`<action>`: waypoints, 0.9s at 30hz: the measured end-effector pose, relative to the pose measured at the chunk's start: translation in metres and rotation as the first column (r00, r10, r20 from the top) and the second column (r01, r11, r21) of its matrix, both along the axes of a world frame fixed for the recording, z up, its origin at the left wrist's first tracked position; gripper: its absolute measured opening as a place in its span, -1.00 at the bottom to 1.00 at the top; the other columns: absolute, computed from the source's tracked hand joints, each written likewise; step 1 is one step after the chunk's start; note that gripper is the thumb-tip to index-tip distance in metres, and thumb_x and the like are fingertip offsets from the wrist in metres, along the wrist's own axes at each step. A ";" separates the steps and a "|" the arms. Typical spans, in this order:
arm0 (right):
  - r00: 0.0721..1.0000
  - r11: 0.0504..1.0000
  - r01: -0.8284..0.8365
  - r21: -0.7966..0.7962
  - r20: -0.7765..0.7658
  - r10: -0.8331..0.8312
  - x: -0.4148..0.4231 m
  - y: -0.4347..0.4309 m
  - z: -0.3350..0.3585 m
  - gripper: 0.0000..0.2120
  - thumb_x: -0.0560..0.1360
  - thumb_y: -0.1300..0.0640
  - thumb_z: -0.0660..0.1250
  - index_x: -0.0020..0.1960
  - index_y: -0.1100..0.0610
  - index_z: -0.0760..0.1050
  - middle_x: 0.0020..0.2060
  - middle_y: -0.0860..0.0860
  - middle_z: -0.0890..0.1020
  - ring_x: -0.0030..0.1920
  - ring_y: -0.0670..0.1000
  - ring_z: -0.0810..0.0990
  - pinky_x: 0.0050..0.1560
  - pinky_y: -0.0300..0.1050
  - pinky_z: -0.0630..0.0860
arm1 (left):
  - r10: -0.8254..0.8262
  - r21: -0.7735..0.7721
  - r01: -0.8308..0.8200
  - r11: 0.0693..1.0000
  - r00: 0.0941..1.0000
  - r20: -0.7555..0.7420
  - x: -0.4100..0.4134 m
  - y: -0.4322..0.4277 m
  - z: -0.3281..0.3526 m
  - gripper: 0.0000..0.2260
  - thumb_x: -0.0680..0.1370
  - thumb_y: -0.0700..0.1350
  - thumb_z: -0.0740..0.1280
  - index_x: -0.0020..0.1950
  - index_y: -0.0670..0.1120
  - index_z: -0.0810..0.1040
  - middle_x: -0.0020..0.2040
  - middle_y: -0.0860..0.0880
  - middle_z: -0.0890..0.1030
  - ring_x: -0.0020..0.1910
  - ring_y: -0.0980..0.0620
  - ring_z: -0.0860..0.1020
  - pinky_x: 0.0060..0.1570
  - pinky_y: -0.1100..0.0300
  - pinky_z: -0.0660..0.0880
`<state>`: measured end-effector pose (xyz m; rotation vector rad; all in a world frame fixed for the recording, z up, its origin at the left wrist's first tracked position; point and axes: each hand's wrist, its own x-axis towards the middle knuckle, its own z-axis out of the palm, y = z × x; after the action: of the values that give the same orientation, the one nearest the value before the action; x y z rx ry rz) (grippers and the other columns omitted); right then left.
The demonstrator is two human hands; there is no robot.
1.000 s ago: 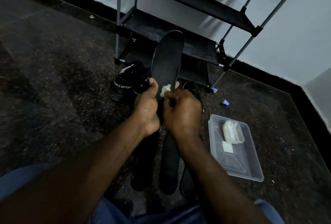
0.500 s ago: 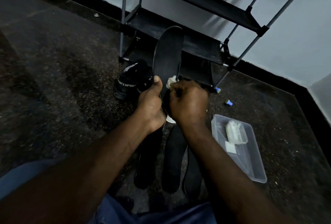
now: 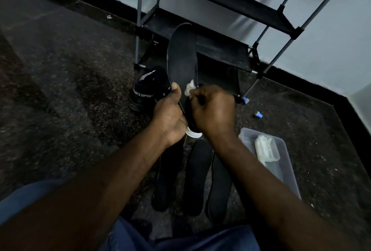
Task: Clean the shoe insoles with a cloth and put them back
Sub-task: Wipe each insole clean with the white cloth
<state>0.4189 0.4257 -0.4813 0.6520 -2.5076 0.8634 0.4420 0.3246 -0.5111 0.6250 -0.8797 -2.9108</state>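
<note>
**My left hand (image 3: 170, 114) grips the insole (image 3: 181, 58); my right hand (image 3: 212, 110) pinches the cloth (image 3: 189, 88) to it**

My left hand is wrapped round the lower part of the black insole. The thumb lies up along its left edge, and the insole stands upright with its far end topmost. Just left of the insole, behind that hand, a black shoe (image 3: 146, 92) lettered "SPORT" sits on the floor (image 3: 70, 90). My right hand is curled at the insole's right edge, its fingers pinching the small white cloth against the insole's face, beside my left thumb. Under the insole's lower end, between my wrists, a white round rim (image 3: 193, 134) peeks out; I cannot tell what it belongs to. Further below the insole, three more insoles (image 3: 197, 176) lie side by side on the floor. Behind the insole stands a black shoe rack (image 3: 220, 54). Right of the insole, two small blue caps (image 3: 258, 114) lie on the floor. Lower right of it, a clear plastic tray (image 3: 289, 170) holds a pale wad (image 3: 266, 147).
</note>
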 end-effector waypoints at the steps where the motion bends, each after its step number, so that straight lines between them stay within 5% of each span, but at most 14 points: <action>1: 0.998 0.998 -0.057 0.028 -0.008 0.057 0.011 -0.002 -0.005 -0.87 0.44 0.18 0.42 -0.06 0.06 0.73 -0.13 0.05 0.72 -0.12 0.09 0.68 -0.07 -0.05 0.61 | 0.000 -0.030 0.000 1.000 1.000 0.028 0.000 -0.001 0.000 -0.57 0.69 0.15 0.21 0.25 -0.18 0.61 0.19 -0.18 0.69 0.12 -0.07 0.70 0.06 0.05 0.64; 8: 0.995 0.999 -0.039 0.021 -0.089 0.041 0.016 -0.007 -0.010 -0.87 0.44 0.14 0.40 -0.08 0.10 0.71 -0.18 0.08 0.68 -0.21 0.11 0.65 -0.19 0.04 0.59 | -0.027 -0.047 0.028 0.999 0.999 0.020 -0.002 -0.002 0.001 -0.45 0.65 0.22 0.24 0.37 -0.22 0.54 0.16 -0.14 0.71 0.11 -0.07 0.71 0.00 0.07 0.65; 13: 0.997 0.985 0.080 -0.155 0.026 -0.077 0.007 -0.009 -0.004 -0.85 0.46 0.14 0.41 -0.03 0.05 0.74 -0.10 -0.02 0.75 -0.10 -0.03 0.70 0.02 -0.10 0.60 | 0.008 0.021 -0.008 1.000 1.000 -0.004 0.000 -0.011 0.007 -0.52 0.70 0.17 0.17 0.34 -0.19 0.59 0.23 -0.17 0.69 0.18 -0.10 0.68 0.10 0.02 0.65; 17: 0.975 0.935 0.166 -0.314 0.197 -0.106 0.001 0.010 -0.003 -0.94 0.49 0.15 0.49 -0.07 0.02 0.73 -0.19 -0.14 0.74 -0.17 -0.19 0.69 0.00 -0.11 0.64 | 0.058 0.022 -0.058 0.998 0.998 -0.008 -0.004 -0.017 0.006 -0.45 0.68 0.20 0.18 0.43 -0.22 0.51 0.30 -0.22 0.64 0.26 -0.17 0.64 0.24 -0.06 0.58; 20: 0.978 0.956 0.092 -0.279 0.208 -0.034 0.012 0.015 -0.009 -0.93 0.49 0.13 0.50 -0.04 0.02 0.74 -0.15 -0.15 0.74 -0.13 -0.19 0.70 0.00 -0.07 0.65 | 0.013 0.029 -0.014 0.999 1.000 0.021 -0.004 -0.017 0.011 -0.43 0.69 0.23 0.15 0.41 -0.21 0.54 0.23 -0.17 0.69 0.21 -0.14 0.67 0.09 -0.01 0.63; 23: 0.991 0.973 0.043 -0.228 0.134 -0.012 0.018 0.024 -0.017 -0.90 0.49 0.14 0.50 -0.01 0.02 0.74 -0.11 -0.14 0.73 -0.08 -0.18 0.68 0.02 -0.10 0.63 | -0.030 0.020 0.030 0.999 1.000 0.003 0.001 -0.016 0.017 -0.43 0.71 0.22 0.08 0.38 -0.21 0.56 0.16 -0.11 0.72 0.23 -0.11 0.66 0.17 -0.01 0.60; 27: 1.000 0.996 -0.012 -0.089 0.001 0.012 0.029 0.025 -0.024 -0.86 0.47 0.21 0.52 0.02 0.07 0.74 -0.08 -0.05 0.72 -0.08 -0.18 0.63 0.03 -0.45 0.47 | -0.051 -0.027 0.050 0.998 0.998 -0.023 0.003 -0.018 0.016 -0.38 0.72 0.22 0.01 0.47 -0.24 0.47 0.37 -0.16 0.61 0.31 -0.08 0.59 0.21 0.08 0.58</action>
<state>0.4479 0.4509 -0.5056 0.6374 -2.4531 0.9736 0.4454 0.3069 -0.4951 0.5730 -0.9435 -2.9395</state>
